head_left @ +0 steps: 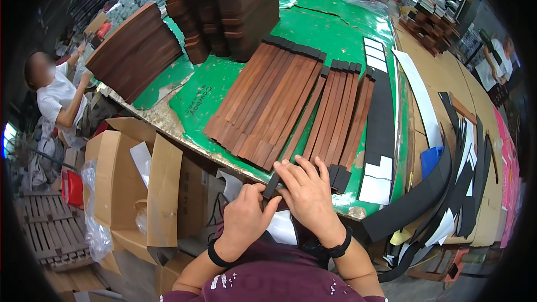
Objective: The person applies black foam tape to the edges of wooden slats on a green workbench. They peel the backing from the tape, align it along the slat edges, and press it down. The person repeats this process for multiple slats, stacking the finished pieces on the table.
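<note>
At the near edge of the green table, my left hand (pixel 246 215) pinches a small black end piece (pixel 271 185) between thumb and fingers. This piece is in line with the near end of a single reddish-brown wooden slat (pixel 306 117). My right hand (pixel 309 187) lies with fingers stretched out over the near ends of the slats, its thumb close to the same black piece. Left of that slat is a wide row of wooden slats (pixel 268 100) with black far ends. To its right is a smaller group of slats (pixel 334 114), black at both ends.
Tall stacks of dark wooden parts (pixel 246 11) stand at the back of the green table (pixel 313 19). Black strips with white patches (pixel 377 106) lie right of the slats; more black strips (pixel 414 207) spread farther right. An open cardboard box (pixel 134 190) stands at left. Other people are nearby.
</note>
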Tool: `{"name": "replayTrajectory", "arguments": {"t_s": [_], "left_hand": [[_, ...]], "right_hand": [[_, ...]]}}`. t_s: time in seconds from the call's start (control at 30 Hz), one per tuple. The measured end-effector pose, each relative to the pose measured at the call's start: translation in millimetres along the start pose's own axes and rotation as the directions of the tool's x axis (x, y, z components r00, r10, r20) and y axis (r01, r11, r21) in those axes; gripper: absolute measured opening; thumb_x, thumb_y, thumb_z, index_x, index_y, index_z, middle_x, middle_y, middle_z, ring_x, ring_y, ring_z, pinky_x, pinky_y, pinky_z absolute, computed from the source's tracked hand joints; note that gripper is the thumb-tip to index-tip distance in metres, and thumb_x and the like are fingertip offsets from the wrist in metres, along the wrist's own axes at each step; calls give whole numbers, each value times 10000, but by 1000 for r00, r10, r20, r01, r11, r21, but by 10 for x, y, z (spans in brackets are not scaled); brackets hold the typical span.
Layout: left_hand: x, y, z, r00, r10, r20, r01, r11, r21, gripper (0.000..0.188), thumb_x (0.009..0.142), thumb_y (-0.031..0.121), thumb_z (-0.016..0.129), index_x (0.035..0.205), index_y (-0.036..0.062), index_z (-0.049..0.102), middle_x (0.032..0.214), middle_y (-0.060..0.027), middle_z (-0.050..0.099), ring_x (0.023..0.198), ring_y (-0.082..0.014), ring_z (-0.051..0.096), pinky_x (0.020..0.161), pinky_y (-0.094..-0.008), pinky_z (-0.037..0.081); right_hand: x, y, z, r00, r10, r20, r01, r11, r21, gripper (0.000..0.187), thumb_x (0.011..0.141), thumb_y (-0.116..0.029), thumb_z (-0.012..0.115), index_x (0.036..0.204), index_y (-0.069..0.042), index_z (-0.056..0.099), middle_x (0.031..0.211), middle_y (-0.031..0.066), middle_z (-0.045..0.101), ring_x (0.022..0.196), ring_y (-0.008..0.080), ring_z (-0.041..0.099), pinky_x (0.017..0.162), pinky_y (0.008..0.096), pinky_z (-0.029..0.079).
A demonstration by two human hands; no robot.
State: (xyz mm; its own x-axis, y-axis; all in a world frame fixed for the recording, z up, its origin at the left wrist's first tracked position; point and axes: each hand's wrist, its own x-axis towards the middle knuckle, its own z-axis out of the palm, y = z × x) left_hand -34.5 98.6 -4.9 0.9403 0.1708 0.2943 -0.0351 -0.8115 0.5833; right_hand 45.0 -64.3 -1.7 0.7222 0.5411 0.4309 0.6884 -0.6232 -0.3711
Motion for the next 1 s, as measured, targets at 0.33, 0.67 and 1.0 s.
{"name": "replayTrajectory", "arguments": {"t_s": [0.33,0.67,1.0], "left_hand": [[147,-23,-24,997,80,-19,-78,994,77,249,876,198,861,938,58,664,823,-87,666,664,-290,690,573,-404,550],[220,62,-219,997,60,-39,-59,998,31,244,890,206,853,898,68,653,821,-80,672,655,-293,694,577,-410,558],[121,-23,-16,999,28,-14,-28,998,61,276,859,180,886,903,62,641,763,-80,669,631,-249,696,567,-382,549]], "right_hand": [[16,-7,6,1000,7,9,-7,1000,-12,716,824,-133,837,1502,-110,608,1375,68,699,1340,323,608,1200,578,368],[14,0,13,1000,13,0,-13,1000,-19,694,829,-135,833,1488,-113,616,1364,60,706,1324,314,620,1192,568,379],[9,10,48,1000,6,-13,-6,1000,-29,706,846,-150,828,1513,-120,599,1339,58,707,1313,285,617,1180,553,401]]}}
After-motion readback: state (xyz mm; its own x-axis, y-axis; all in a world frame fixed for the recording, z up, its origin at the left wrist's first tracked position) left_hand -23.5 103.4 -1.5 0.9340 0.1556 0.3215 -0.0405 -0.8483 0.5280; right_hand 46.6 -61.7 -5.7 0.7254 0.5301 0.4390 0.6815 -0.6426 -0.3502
